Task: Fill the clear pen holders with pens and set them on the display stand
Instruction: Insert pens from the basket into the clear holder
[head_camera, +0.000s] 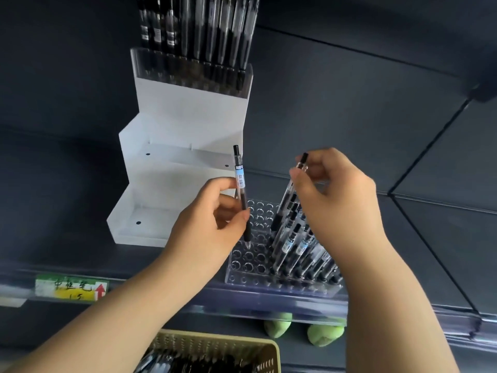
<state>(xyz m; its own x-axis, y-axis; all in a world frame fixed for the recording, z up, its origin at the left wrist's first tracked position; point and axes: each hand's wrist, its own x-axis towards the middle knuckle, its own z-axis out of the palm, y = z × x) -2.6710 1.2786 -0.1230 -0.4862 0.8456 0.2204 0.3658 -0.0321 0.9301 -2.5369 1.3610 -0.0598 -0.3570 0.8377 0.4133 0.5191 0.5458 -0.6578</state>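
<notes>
At mid-frame, the left hand [215, 214] pinches a pen [241, 195] above the clear holder [254, 262]; the right hand [333, 197] pinches a second pen [303, 163] by its top. Pens seem light, stiff, smooth: grip the middle.

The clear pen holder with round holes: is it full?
Partly full: the clear plastic pen holder has black-ink pens in its right side; round holes on its left are empty.

This is a stationery shop: a dark shelf [67, 251] with a handwritten price label [71, 288] on its edge, a white tiered display stand [188, 109], rows of identical pens [199, 28], and a basket [215, 338] of stock below.
</notes>
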